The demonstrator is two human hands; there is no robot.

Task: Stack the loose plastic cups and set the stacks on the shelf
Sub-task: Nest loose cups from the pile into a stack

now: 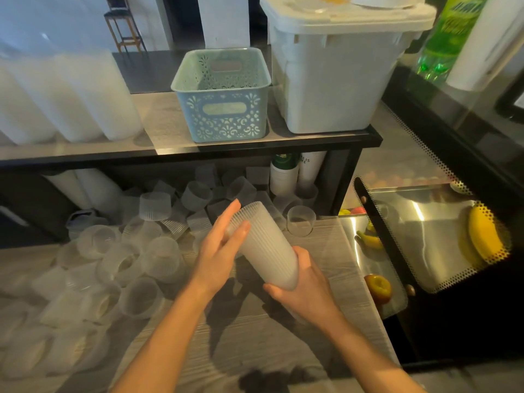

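2 hands on 1 cup stack point(262, 248), tilted above the counter point(283, 350). Right hand point(304, 293) fingers clamped round its lower end; left hand point(221, 245) fingers straight, flat against its side. Loose cups point(136, 268) left.

The white bin point(337, 78) and green bottle point(450, 32) are cut off by the top edge; stacks point(65, 100) on the shelf point(255, 143) are blurred. Loose cups point(42, 336) at lower left smear together; their count cannot be told.
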